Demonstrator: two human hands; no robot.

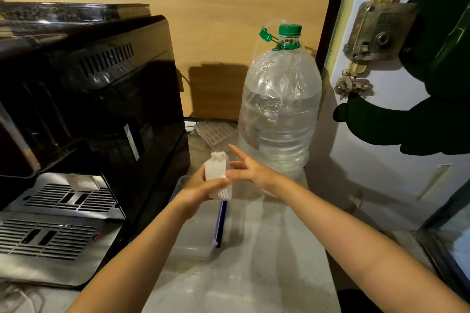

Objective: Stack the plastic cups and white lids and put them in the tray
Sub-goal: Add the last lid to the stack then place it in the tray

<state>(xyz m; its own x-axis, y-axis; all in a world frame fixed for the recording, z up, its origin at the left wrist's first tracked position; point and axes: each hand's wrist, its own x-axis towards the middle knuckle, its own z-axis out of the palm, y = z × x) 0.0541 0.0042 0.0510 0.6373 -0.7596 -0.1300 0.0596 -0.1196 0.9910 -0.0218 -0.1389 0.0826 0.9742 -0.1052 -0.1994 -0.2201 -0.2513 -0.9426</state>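
A stack of white lids (pixel 217 169) stands on edge in my left hand (pixel 197 192), which grips it from below and behind. My right hand (pixel 248 169) touches the stack's right side with its fingers spread, the forefinger pointing up and left. Both hands hover over a clear plastic tray (pixel 189 249) with a blue clip on its right rim, lying on the pale counter. No plastic cups are in view.
A black coffee machine (pixel 89 109) with a metal drip grille fills the left. A large water bottle (pixel 279 109) with a green cap stands behind my hands. A white door with a lock (pixel 376 35) is at the right. A ribbed clear lid (pixel 216 132) lies behind.
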